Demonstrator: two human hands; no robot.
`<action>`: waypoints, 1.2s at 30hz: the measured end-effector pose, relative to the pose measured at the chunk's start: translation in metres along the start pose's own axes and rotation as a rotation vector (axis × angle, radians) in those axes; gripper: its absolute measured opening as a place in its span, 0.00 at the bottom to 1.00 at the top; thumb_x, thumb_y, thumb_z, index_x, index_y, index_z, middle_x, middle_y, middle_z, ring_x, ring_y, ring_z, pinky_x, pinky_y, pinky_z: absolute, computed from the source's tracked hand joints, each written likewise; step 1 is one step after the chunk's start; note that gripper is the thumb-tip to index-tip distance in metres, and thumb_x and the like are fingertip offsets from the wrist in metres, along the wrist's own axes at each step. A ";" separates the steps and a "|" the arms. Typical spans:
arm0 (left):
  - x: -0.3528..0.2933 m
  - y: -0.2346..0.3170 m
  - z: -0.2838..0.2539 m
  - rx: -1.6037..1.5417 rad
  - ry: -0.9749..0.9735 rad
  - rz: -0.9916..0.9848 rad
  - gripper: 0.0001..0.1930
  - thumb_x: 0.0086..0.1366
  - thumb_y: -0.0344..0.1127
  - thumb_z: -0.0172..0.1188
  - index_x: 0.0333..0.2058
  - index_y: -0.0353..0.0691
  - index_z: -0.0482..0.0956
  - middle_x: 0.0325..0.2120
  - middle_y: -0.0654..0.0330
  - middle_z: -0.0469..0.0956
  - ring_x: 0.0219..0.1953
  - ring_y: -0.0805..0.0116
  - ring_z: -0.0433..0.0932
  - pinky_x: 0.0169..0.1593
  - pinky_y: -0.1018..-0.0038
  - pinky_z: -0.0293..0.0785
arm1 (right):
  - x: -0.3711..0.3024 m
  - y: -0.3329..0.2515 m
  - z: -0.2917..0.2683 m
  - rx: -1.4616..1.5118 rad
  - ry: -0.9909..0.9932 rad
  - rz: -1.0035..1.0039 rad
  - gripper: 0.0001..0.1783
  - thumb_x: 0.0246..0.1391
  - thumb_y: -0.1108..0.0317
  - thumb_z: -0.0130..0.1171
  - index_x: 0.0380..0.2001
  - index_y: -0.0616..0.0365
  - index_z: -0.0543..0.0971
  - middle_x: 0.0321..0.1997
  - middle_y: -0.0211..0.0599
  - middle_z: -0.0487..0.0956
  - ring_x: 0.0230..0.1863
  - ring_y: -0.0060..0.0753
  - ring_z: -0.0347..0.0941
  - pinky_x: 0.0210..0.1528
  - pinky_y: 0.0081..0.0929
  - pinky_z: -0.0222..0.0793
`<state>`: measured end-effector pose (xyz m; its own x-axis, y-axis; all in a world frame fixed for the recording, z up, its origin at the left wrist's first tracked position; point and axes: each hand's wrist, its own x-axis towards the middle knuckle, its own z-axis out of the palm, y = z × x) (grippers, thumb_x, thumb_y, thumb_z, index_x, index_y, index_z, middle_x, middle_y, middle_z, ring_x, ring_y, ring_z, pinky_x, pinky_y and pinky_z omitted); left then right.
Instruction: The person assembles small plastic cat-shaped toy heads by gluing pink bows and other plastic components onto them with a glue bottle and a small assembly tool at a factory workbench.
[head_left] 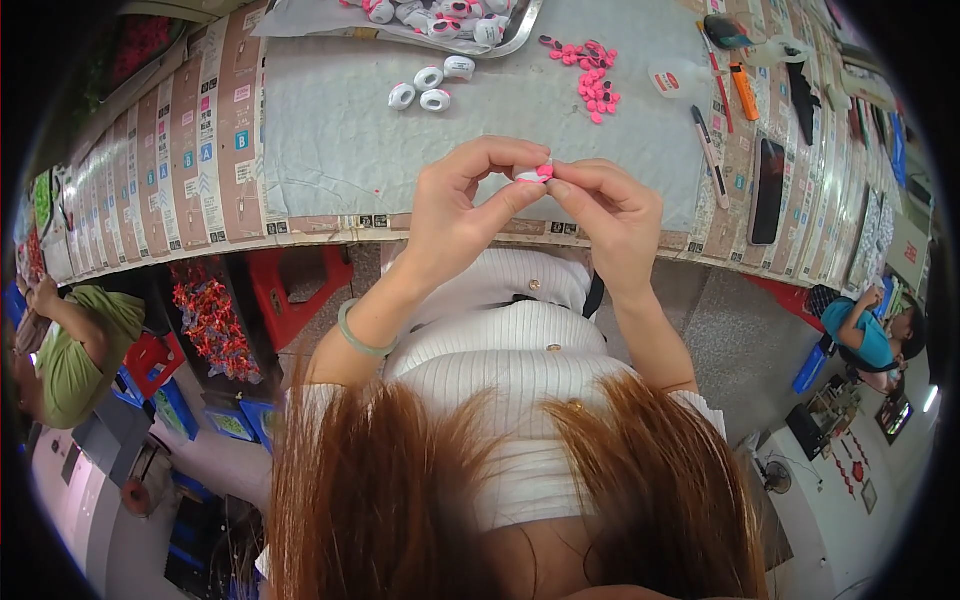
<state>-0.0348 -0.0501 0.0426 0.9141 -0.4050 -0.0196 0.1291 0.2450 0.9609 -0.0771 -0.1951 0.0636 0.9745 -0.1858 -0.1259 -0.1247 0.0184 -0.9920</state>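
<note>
Over the near part of the grey-covered table, my left hand point(463, 190) pinches a small white plastic piece point(530, 178) between thumb and fingers. My right hand point(612, 205) is closed at the fingertips on a small pink piece point(546, 171), which touches the white one. The fingers partly cover both. Several rounded white pieces with a hole point(435, 100) lie beyond my left hand. A scattered pile of small pink pieces point(597, 92), a few with dark parts, lies beyond my right hand.
A metal tray point(524, 30) at the far edge holds many white-and-pink pieces. To the right lie a pen point(711, 158), an orange cutter point(744, 92), a red stick point(722, 90) and a black phone point(767, 190). Other people sit at far left and right.
</note>
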 end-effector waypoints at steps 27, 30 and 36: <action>-0.002 0.015 0.004 -0.314 -0.055 -0.390 0.11 0.55 0.27 0.55 0.37 0.31 0.70 0.31 0.58 0.75 0.34 0.77 0.74 0.37 0.82 0.71 | 0.007 0.007 -0.006 -0.411 -0.004 -0.592 0.18 0.28 0.78 0.62 0.31 0.60 0.76 0.31 0.35 0.72 0.33 0.33 0.67 0.32 0.23 0.64; 0.000 0.022 0.009 -0.358 -0.004 -0.346 0.11 0.54 0.28 0.57 0.36 0.32 0.72 0.32 0.60 0.75 0.32 0.78 0.73 0.36 0.83 0.70 | 0.007 0.008 -0.003 -0.323 0.027 -0.557 0.18 0.30 0.79 0.62 0.32 0.60 0.76 0.33 0.36 0.72 0.35 0.33 0.68 0.35 0.22 0.64; 0.002 0.011 0.006 0.323 0.070 0.120 0.12 0.47 0.29 0.61 0.33 0.39 0.76 0.25 0.63 0.72 0.26 0.74 0.69 0.31 0.80 0.67 | -0.001 0.011 0.005 0.153 -0.068 -0.081 0.17 0.41 0.79 0.57 0.39 0.65 0.72 0.38 0.34 0.72 0.37 0.26 0.68 0.42 0.22 0.63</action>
<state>-0.0344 -0.0538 0.0546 0.9410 -0.3260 0.0909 -0.0993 -0.0090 0.9950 -0.0789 -0.1900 0.0530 0.9913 -0.1255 -0.0409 -0.0210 0.1562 -0.9875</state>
